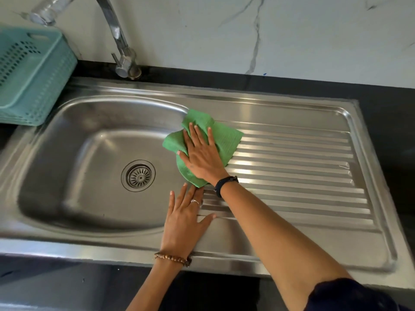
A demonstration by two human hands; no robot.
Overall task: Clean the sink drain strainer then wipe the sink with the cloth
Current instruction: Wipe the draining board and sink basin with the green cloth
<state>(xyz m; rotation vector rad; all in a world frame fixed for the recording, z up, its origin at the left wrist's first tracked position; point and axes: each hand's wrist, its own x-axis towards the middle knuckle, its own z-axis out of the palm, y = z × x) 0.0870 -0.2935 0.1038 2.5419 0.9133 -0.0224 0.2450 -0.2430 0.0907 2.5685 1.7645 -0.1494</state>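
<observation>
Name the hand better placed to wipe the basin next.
Right hand, probably: it already presses the green cloth at the basin's edge. The left hand rests flat and bare on the drainboard.

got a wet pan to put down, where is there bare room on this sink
Free: the ribbed steel drainboard right of the green cloth, and the steel basin around the round drain strainer. Crowded: the strip between them, where the right hand presses the cloth and the left hand rests.

A dark tabletop [379,95] holds a steel sink [292,108]. A teal basket [33,86] sits at its left end.
</observation>
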